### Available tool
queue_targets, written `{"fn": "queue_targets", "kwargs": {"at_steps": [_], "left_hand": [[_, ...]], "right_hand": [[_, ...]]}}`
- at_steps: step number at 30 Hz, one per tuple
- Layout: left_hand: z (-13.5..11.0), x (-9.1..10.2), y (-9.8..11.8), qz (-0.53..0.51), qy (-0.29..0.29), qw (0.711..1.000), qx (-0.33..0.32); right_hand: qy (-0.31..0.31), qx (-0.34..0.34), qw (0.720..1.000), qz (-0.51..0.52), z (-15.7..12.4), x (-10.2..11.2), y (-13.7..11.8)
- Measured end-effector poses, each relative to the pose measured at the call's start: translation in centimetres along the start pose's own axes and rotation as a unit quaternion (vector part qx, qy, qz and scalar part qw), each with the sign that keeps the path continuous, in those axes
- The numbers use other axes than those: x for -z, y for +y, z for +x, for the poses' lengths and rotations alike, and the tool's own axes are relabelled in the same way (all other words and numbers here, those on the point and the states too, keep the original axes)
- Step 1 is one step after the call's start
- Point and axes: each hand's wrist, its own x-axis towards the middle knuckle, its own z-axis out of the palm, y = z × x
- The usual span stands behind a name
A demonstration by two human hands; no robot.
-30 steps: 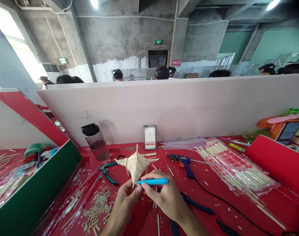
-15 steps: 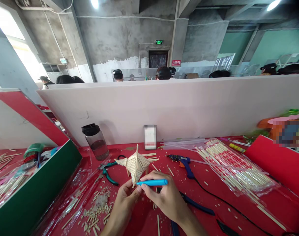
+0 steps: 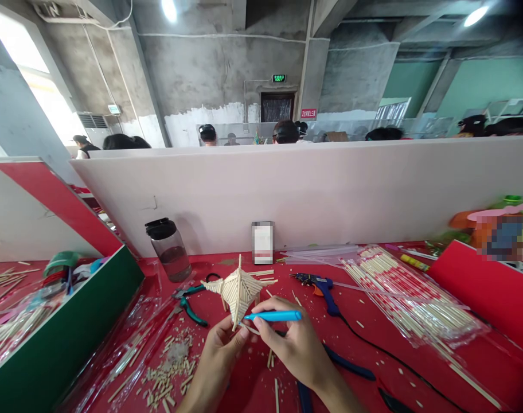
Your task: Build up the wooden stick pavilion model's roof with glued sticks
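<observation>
A star-shaped model built of pale wooden sticks stands above the red table in the head view. My left hand pinches its lowest point between thumb and fingers. In my right hand is a bright blue pen, held in a writing grip and lying nearly level. The pen's tip points left, close to the model's lower right edge; whether it touches I cannot tell. Some fingers of both hands are hidden from view.
A glue gun and bagged sticks lie at right. Green-handled pliers, a water bottle and cut stick pieces are at left. Dark blue handles lie by my right hand. A white partition stands behind.
The pen and my right hand have shifted slightly right and up, away from my left thumb. The model and my left hand stay almost in place.
</observation>
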Motion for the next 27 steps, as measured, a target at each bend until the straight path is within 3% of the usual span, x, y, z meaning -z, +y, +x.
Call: {"fn": "queue_targets", "kwargs": {"at_steps": [5,11,18,21,24,27], "left_hand": [[-0.1,0.2,-0.2,0.010,0.016,1.000,0.002],[-0.7,-0.2,-0.8,-0.015,-0.017,1.000,-0.020],[-4.0,-1.5,-0.1,0.034,-0.003,0.997,-0.063],[-6.0,-1.0,0.6,0.099,0.000,0.991,-0.093],[-7.5,0.4,1.2,0.160,0.011,0.980,-0.118],[-8.3,1.4,1.6,0.222,-0.020,0.967,-0.126]], "right_hand": [[-0.001,0.004,1.000,-0.021,-0.1,0.6,0.1],[-0.038,-0.010,0.996,-0.079,-1.7,0.4,-0.9],[-0.007,-0.021,0.999,-0.033,-5.5,-0.8,-0.4],[0.001,-0.009,0.999,-0.038,-6.7,-0.6,0.1],[-0.029,0.037,0.996,-0.075,-7.4,-0.2,-0.2],[-0.066,0.089,0.986,-0.127,-7.8,0.1,-0.8]]}}
